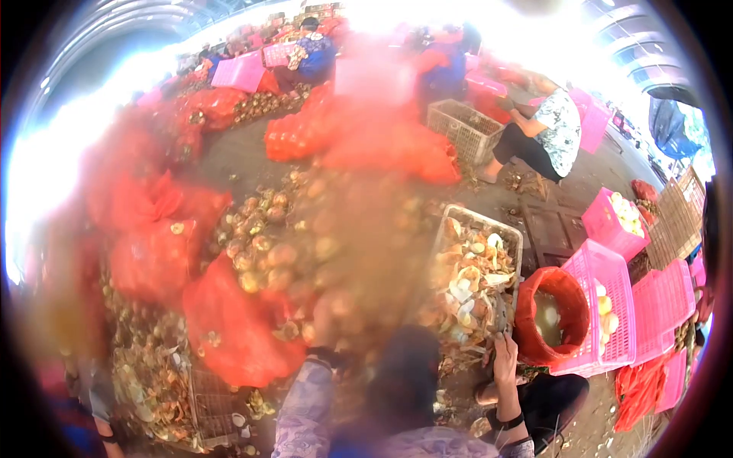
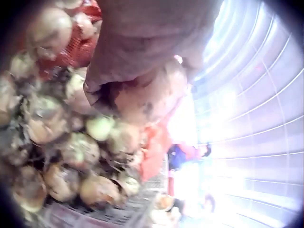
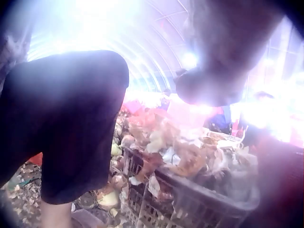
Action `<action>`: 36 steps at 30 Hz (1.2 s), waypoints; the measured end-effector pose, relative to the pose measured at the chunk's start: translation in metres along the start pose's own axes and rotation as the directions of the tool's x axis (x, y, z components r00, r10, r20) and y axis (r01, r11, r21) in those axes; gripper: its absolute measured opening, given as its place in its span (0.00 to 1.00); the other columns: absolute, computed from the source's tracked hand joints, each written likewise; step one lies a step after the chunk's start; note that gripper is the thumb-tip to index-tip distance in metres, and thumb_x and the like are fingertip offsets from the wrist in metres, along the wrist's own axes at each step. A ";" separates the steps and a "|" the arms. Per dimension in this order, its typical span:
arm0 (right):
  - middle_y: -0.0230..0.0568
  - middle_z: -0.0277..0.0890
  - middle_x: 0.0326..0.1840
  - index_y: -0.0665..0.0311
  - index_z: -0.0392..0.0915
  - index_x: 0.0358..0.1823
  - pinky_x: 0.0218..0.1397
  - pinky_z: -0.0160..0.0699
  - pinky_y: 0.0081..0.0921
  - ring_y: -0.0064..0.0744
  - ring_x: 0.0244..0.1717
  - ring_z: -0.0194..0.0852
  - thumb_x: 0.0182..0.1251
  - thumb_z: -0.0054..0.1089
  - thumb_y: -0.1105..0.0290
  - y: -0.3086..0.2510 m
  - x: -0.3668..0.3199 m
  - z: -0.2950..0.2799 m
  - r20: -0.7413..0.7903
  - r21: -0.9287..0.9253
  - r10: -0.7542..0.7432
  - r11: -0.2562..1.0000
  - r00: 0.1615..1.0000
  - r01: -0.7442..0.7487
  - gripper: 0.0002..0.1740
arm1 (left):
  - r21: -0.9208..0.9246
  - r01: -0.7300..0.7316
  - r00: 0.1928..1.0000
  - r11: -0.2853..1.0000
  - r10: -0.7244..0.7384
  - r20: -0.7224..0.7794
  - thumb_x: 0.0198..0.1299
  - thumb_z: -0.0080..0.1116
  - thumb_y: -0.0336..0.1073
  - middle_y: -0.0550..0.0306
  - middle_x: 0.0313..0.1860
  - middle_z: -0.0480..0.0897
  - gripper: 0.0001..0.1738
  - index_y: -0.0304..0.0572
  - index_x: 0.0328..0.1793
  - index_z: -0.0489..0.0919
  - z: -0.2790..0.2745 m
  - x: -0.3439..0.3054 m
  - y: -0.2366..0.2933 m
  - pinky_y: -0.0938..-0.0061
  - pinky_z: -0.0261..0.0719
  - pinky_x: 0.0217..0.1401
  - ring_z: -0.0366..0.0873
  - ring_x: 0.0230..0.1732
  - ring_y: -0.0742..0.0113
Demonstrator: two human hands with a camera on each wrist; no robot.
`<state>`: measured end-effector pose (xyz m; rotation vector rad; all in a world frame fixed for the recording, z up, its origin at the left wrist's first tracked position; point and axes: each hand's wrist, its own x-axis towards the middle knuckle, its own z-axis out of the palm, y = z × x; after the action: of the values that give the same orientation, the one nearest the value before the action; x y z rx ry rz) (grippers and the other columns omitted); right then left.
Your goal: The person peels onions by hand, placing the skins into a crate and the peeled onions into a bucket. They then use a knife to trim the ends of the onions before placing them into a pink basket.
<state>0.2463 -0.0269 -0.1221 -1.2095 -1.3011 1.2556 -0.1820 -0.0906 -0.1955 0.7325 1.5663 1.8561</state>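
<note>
Golden-brown, papery onions (image 2: 80,151), some pale green and dirt-smudged, lie heaped near the left hand (image 2: 147,52), while the right hand (image 1: 505,357) is beside a crate (image 1: 521,243) of peelings (image 1: 472,284). Blur leaves unclear whether either of the hands holds anything.

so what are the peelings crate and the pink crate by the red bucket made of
The peelings crate looks like dull, rigid plastic, judging by its slotted walls. The pink crate is probably smooth plastic too, with evenly coloured lattice sides.
</note>
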 end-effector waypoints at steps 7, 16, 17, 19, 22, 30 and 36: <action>0.29 0.74 0.22 0.64 0.75 0.67 0.21 0.69 0.19 0.15 0.19 0.72 0.74 0.50 0.76 -0.084 -0.008 0.057 0.288 -0.263 -0.439 0.818 0.851 0.511 0.21 | -0.649 0.335 0.933 0.683 -0.141 0.332 0.71 0.37 0.49 0.51 0.52 0.85 0.28 0.34 0.56 0.81 0.088 -0.006 0.134 0.64 0.81 0.60 0.82 0.54 0.55; 0.64 0.69 0.62 0.64 0.74 0.66 0.64 0.71 0.45 0.68 0.60 0.69 0.67 0.50 0.76 -0.207 -0.042 0.052 0.539 -0.425 -0.246 0.747 0.806 0.512 0.24 | -0.512 0.217 0.797 0.831 0.152 0.584 0.71 0.39 0.48 0.50 0.49 0.84 0.26 0.34 0.54 0.81 0.179 -0.064 0.208 0.67 0.83 0.54 0.83 0.50 0.60; 0.66 0.72 0.58 0.65 0.71 0.68 0.63 0.73 0.46 0.69 0.58 0.71 0.69 0.50 0.75 -0.190 -0.032 0.047 0.520 -0.337 -0.520 0.603 0.677 0.722 0.25 | -0.431 0.020 0.822 0.902 0.230 0.521 0.71 0.40 0.46 0.51 0.48 0.84 0.24 0.35 0.53 0.81 0.186 -0.077 0.219 0.69 0.83 0.51 0.83 0.48 0.62; 0.67 0.73 0.56 0.65 0.69 0.70 0.62 0.74 0.47 0.70 0.58 0.72 0.70 0.50 0.75 -0.182 -0.034 0.039 0.469 -0.352 -0.487 0.662 0.737 0.661 0.26 | -0.326 -0.173 0.825 0.929 0.317 0.467 0.72 0.40 0.44 0.52 0.48 0.84 0.22 0.35 0.52 0.81 0.193 -0.082 0.223 0.70 0.84 0.48 0.83 0.46 0.63; 0.67 0.76 0.51 0.67 0.64 0.73 0.59 0.75 0.47 0.70 0.54 0.74 0.70 0.50 0.75 -0.217 -0.051 0.041 0.461 -0.393 -0.482 0.641 0.745 0.659 0.29 | -0.472 0.125 0.801 0.873 0.192 0.567 0.73 0.41 0.41 0.55 0.46 0.84 0.19 0.37 0.50 0.81 0.201 -0.076 0.209 0.72 0.84 0.46 0.83 0.45 0.66; 0.64 0.78 0.40 0.70 0.60 0.75 0.44 0.76 0.50 0.65 0.40 0.77 0.67 0.53 0.76 -0.175 -0.024 0.009 0.507 -0.478 -0.485 0.530 0.712 0.701 0.33 | -0.320 0.197 0.847 0.927 0.003 0.531 0.71 0.45 0.37 0.59 0.43 0.83 0.15 0.38 0.52 0.81 0.218 -0.065 0.172 0.76 0.83 0.45 0.83 0.43 0.69; 0.60 0.77 0.36 0.70 0.56 0.77 0.37 0.76 0.48 0.61 0.35 0.78 0.66 0.53 0.77 -0.181 -0.013 -0.012 0.626 -0.397 -0.283 0.686 0.726 0.609 0.37 | -0.351 0.280 0.735 0.893 0.035 0.677 0.69 0.47 0.35 0.58 0.44 0.82 0.15 0.36 0.56 0.79 0.216 -0.077 0.204 0.77 0.82 0.41 0.82 0.41 0.69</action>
<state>0.2510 -0.0380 0.0595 -0.8228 -2.3747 0.8245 0.0101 -0.0314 0.0365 0.9165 0.6784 1.4990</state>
